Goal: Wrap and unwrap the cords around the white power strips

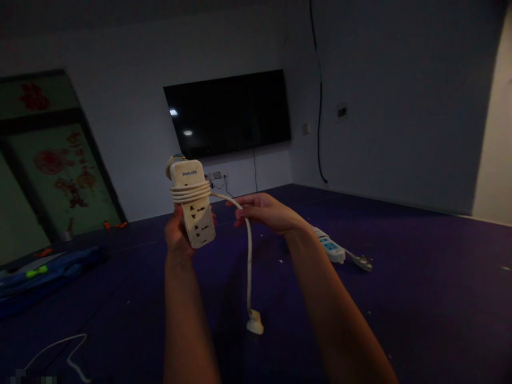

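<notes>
Two bare hands meet around a white power strip (pixel 194 209) just left of the middle of the frame. Nearer to it is the left hand (pixel 178 234), which grips its lower part, thumb side at the left edge and fingertips showing past the right edge. Apart from the strip, to its right in the frame, the right hand (pixel 266 210) has its fingers drawn together at the cord (pixel 249 256); whether they pinch it firmly or only support it, I cannot tell. From the coils (pixel 190 192) wound crosswise around the strip's upper half, the cord runs rightward to those fingers, then bends and hangs nearly straight down to a plug (pixel 255 323) at the lower middle. The strip's long axis stands close to upright, tilted slightly so the branded end points up and a little left, with its socket face toward the camera.
</notes>
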A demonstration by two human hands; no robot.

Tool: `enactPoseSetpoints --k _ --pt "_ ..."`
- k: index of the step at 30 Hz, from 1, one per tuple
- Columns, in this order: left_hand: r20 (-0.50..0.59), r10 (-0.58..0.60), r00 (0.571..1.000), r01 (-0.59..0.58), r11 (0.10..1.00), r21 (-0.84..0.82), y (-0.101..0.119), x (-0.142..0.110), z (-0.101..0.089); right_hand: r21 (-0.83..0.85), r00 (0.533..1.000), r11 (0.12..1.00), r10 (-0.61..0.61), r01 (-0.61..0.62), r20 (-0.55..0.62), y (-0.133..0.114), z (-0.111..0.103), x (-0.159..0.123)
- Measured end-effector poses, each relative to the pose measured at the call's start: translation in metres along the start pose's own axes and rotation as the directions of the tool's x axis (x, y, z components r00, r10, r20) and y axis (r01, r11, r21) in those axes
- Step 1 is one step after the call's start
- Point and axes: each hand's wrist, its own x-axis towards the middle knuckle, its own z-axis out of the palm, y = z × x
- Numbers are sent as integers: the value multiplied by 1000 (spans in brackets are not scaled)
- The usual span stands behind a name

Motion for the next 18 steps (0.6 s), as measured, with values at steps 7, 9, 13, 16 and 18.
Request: enactPoseSetpoints --k 7,9,13,16,18 --pt "-31 -5 1000 6 998 58 -3 3 5 -46 996 996 -73 71 -46 -3 15 3" --pt "-43 5 999 -2 997 71 -4 5 6 -77 993 992 -103 98 -54 -4 19 3" --pt "-84 77 993 -69 993 94 -10 10 6 -105 986 983 -157 150 -55 -6 27 3" --pt "-126 139 982 -121 983 140 -16 16 3 -120 983 977 -181 175 -40 -7 33 3" --pt "-156 170 973 -142 973 180 -20 19 1 -137 982 975 -184 177 -39 -6 36 4"
